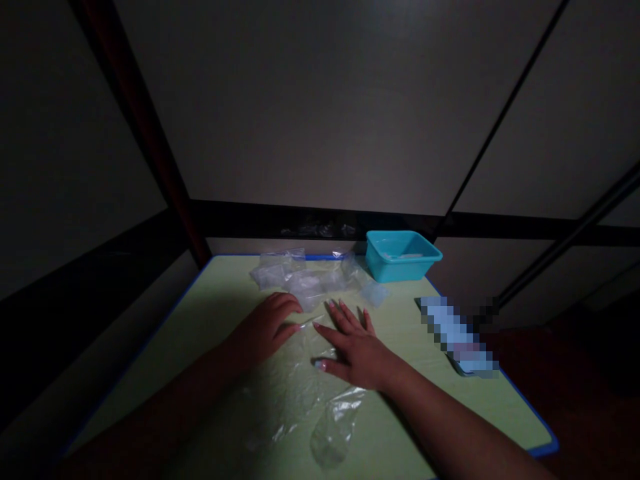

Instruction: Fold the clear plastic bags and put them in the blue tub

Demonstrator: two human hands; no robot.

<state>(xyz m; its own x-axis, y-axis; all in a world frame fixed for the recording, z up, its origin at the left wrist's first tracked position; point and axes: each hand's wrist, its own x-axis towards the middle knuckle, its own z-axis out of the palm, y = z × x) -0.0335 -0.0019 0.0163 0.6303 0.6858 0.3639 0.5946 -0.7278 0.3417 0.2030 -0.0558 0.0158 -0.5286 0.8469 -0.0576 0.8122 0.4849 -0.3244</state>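
A thin clear plastic bag [287,387] lies spread on the green tabletop under and in front of my hands. My left hand [270,327] is at the bag's far edge, fingers curved, with a gap between thumb and forefinger; the thumb tip meets the plastic. My right hand [357,350] rests palm down, fingers spread, pressing on the right side of the bag. A loose, crinkled part of clear plastic [335,430] bulges nearer to me, below my right hand. Just beyond my fingers is a spread of several clear plastic bags [310,283].
A turquoise plastic basket [403,267] with something pale inside stands at the table's back right corner. A blurred-out flat object, perhaps a phone [457,337], lies along the right edge. The green table [225,287] has a blue rim and abuts pale panels [320,120] behind.
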